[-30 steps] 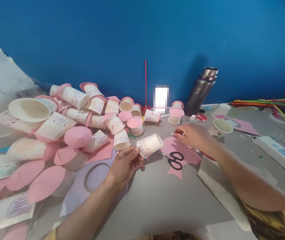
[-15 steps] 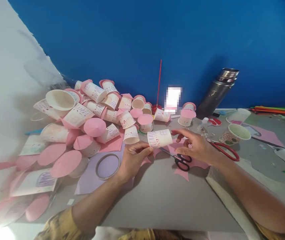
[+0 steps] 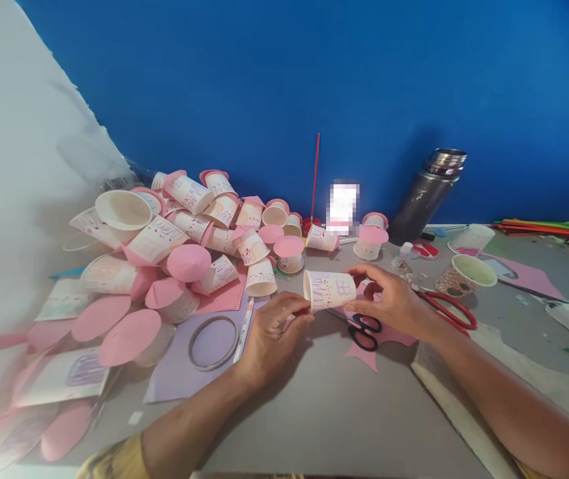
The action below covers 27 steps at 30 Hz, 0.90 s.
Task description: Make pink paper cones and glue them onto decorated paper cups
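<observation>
A white paper cup [image 3: 331, 290] with a purple window and red dots drawn on it lies sideways in the air between my hands. My left hand [image 3: 277, 332] pinches its rim at the left. At the cup's base end, my right hand [image 3: 388, 297] curls thumb and fingers around it. Black-handled scissors [image 3: 365, 330] rest below on pink paper scraps [image 3: 388, 328]. Beside my left hand lie a white marker [image 3: 245, 327] and a roll of tape [image 3: 190, 351] on a purple sheet [image 3: 169, 372].
Decorated paper cups [image 3: 157, 236] with pink paper tops crowd the left side. A dark flask [image 3: 426, 193] leans at the blue wall. Red-handled scissors [image 3: 466, 321], a patterned cup [image 3: 465, 274], a small bottle [image 3: 404, 255] and a cloth [image 3: 504, 372] are on the right.
My right hand has closed onto the cup's base. The cup has turned, bringing its drawn window and open mouth into view, and it sits slightly farther right. The marker by the tape now shows.
</observation>
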Available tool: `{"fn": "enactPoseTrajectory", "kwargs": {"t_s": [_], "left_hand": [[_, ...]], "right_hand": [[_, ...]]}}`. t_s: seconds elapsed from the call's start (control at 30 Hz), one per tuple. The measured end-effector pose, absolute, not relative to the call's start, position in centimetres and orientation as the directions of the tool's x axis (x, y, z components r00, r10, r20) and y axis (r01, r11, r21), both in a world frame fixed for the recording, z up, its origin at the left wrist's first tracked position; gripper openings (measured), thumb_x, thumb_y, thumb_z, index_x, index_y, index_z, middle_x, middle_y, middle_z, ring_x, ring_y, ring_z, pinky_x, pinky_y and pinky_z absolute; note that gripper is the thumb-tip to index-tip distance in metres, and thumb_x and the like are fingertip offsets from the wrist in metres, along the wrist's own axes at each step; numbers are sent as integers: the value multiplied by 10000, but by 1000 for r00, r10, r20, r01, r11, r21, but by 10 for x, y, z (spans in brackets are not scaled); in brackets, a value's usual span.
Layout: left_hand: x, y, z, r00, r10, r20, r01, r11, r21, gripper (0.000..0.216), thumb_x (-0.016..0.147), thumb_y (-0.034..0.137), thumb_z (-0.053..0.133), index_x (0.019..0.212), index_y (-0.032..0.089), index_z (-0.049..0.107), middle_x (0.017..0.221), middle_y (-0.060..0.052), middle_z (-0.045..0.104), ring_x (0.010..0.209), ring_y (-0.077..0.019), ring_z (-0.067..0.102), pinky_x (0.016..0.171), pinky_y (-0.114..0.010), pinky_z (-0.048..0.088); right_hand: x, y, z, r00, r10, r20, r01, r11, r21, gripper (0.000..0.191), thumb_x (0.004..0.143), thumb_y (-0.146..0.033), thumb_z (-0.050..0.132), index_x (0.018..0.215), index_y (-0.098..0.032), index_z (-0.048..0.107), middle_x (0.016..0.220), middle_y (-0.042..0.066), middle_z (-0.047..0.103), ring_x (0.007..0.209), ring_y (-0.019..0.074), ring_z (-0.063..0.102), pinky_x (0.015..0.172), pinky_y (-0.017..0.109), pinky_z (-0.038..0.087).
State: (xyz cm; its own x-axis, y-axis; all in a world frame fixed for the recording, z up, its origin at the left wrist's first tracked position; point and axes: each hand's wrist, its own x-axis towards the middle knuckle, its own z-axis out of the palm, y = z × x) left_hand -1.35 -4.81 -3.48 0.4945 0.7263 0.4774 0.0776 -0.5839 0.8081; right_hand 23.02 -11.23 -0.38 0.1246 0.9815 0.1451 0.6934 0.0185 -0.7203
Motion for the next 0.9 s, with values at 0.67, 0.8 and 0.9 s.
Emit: {"fn": "enactPoseTrajectory", "kwargs": {"t_s": [0.67, 0.8, 0.9], "left_hand": [[-19, -51, -29, 430, 888, 161, 60, -206, 977, 447, 986, 469, 493, 659, 182, 596, 475, 56, 431, 471, -80, 422, 479, -195, 372], [-17, -49, -25, 368, 914, 168, 10, -185, 983, 268, 937, 418, 589, 846, 186, 689, 645, 18, 566, 631, -108, 532, 577, -205, 467], [-14, -44, -22, 393, 919, 41, -59, -19, 998, 264, 894, 429, 639, 875, 173, 702, 699, 2, 606, 632, -109, 552, 583, -220, 494]], "right_hand": [[245, -104, -27, -32, 998, 61, 132, 65, -989, 512, 795, -453, 797, 1236, -235, 655, 1185, 94, 730, 1086, 270, 689, 872, 375, 583], [240, -107, -25, 117, 986, 120, 482, 50, -875, 529, 787, -368, 791, 1280, -279, 619, 1210, 65, 699, 940, 226, 685, 767, 343, 577], [234, -110, -21, 151, 959, 239, 687, 72, -723, 506, 774, -304, 778, 1256, -299, 625, 1089, 30, 706, 738, 168, 627, 704, 331, 548]]}}
